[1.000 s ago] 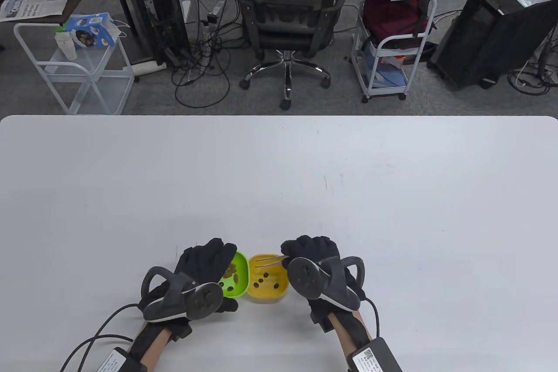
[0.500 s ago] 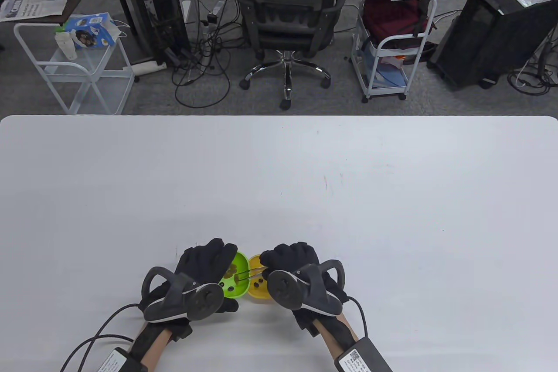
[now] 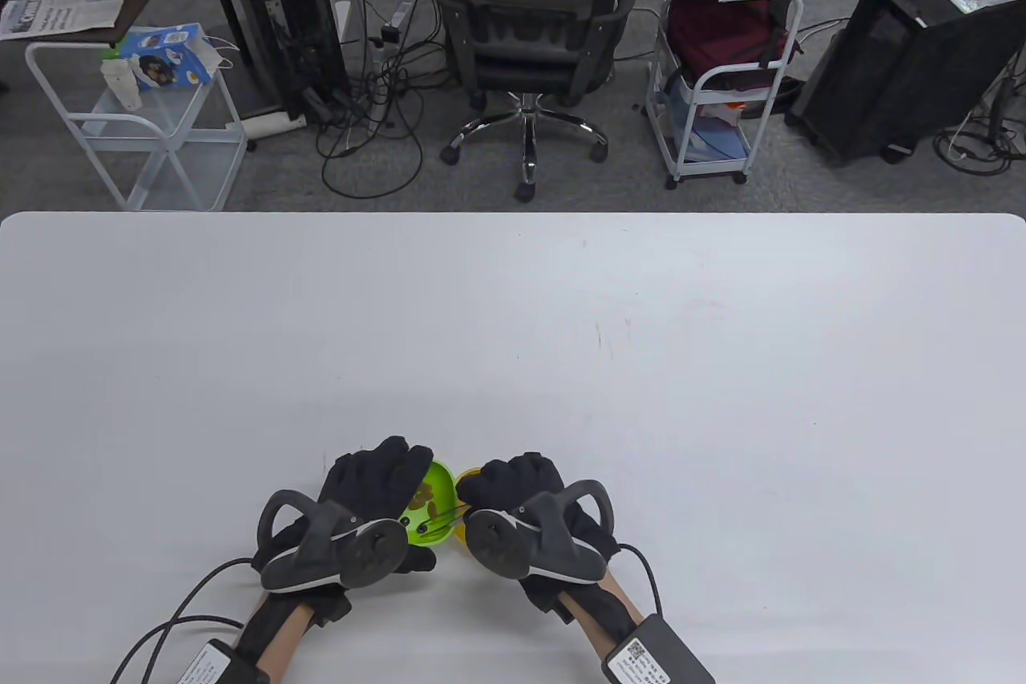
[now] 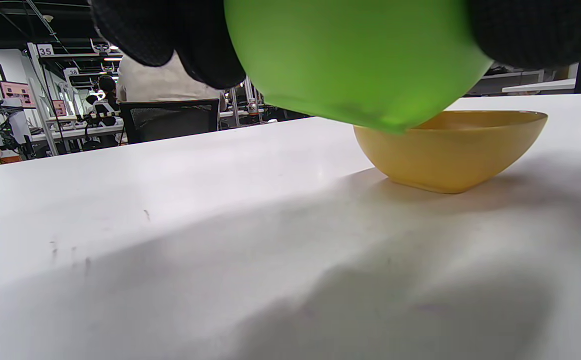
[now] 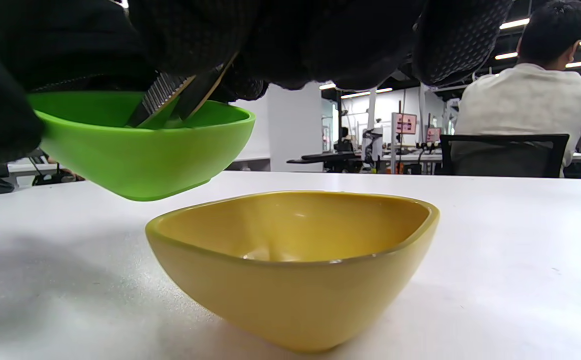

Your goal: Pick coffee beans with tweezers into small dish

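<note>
My left hand (image 3: pixel 365 487) holds the green dish (image 5: pixel 140 145) tilted off the desk (image 3: pixel 513 331) near its front edge, my right hand (image 3: pixel 513 487) grips tweezers (image 5: pixel 175 97) reaching inside: picking a bean, next carrying it to the yellow dish (image 5: pixel 293 265).

Small green plastic dish (image 5: pixel 140 150): smooth, satin finish, soft sheen on outer wall. Small yellow dish (image 5: pixel 295 265): smooth and glossy, looks like plastic, highlights on inner wall. Thin metal tweezers (image 5: pixel 170 97): dull grey, ridged grip section visible. Left hand (image 3: pixel 373 487) and right hand (image 3: pixel 513 487) in black knitted cloth gloves, matt, fine dotted weave. White desk (image 3: pixel 513 331): matt, smooth, faint scuff marks
</note>
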`<state>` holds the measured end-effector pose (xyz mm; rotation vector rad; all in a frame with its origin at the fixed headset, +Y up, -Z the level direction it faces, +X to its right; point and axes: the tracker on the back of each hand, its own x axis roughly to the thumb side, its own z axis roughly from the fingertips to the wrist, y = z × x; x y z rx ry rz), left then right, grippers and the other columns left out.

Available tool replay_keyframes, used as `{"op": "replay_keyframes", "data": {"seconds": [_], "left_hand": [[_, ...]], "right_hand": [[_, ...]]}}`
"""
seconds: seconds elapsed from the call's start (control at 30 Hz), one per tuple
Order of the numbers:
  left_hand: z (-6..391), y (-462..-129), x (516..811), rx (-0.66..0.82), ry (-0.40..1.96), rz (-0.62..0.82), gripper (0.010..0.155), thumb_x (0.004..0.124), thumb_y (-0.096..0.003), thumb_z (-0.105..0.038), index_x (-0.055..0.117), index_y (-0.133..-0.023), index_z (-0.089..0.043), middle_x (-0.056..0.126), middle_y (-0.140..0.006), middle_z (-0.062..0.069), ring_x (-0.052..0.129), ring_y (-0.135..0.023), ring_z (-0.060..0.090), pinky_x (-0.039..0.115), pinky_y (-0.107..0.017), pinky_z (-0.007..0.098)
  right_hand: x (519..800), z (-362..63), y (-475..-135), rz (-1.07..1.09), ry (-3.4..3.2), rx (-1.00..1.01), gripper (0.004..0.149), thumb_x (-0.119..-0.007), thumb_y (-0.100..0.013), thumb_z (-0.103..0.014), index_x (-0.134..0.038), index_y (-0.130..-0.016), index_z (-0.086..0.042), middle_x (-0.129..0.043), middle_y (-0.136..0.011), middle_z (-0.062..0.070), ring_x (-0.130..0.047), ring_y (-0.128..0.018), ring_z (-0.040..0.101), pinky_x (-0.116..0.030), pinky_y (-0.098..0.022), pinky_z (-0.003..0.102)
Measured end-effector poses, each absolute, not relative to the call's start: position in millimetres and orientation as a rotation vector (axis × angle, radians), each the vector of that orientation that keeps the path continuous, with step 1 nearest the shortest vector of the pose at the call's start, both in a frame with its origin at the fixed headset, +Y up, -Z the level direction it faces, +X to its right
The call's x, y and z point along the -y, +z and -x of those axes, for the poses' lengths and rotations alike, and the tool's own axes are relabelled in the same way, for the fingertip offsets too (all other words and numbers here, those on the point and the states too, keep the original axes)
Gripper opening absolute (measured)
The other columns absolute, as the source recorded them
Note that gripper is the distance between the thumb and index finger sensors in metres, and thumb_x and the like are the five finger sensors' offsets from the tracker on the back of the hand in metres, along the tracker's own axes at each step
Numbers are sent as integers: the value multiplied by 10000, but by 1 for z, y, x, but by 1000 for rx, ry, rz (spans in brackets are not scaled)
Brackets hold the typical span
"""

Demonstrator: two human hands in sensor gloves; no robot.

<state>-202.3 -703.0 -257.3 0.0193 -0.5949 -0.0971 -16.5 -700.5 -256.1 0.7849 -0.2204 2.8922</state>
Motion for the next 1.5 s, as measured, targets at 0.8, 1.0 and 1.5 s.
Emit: {"op": "replay_keyframes", "data": {"seconds": [0.8,1.0,1.5], "left_hand": [[205,-259,704,601,-92,-29,1100,737,-336,-718,469,-1195,-87,602,-1227,271,828,-990,465,690,-750,667],[205,-259,704,605,-88,-28,1100,738,-334,-718,471,-1195,-87,603,-1226,270,830,-990,463,692,-748,667],[198,-256,703,638,-110,-39,1102,734,-335,-717,467,-1197,-85,594,-1231,271,823,-996,465,687,-753,667]], "right_hand": [[697,30,-254,-845,3025,303,423,-701,-461,-359,-744,-866,-246,-833,-707,-25,-880,-541,216,-663,-734,594],[698,31,-255,-840,3040,283,423,-674,-462,-354,-732,-869,-250,-821,-715,-20,-872,-551,216,-656,-738,597],[675,2,-249,-696,2931,376,425,-666,-456,-354,-726,-864,-254,-822,-711,-23,-878,-545,210,-669,-726,597]]}}
